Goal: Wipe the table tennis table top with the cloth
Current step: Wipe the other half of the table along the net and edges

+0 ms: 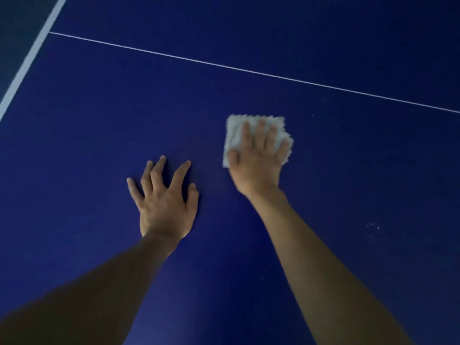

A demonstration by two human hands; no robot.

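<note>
From the head view, the wiping is under way: the right hand [256, 160] presses the cloth [234, 135] flat under straight, slightly spread fingers. The left hand [164, 202] braces on the table [99, 120], fingers splayed. Next, probably sweep toward the specks right of the fingers.

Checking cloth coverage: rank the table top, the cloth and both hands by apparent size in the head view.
1. Table top, by far.
2. Left hand, spread, slightly bigger but nearer the camera, so unsure.
3. Right hand and cloth: alike; the hand hides part of the cloth.
</note>
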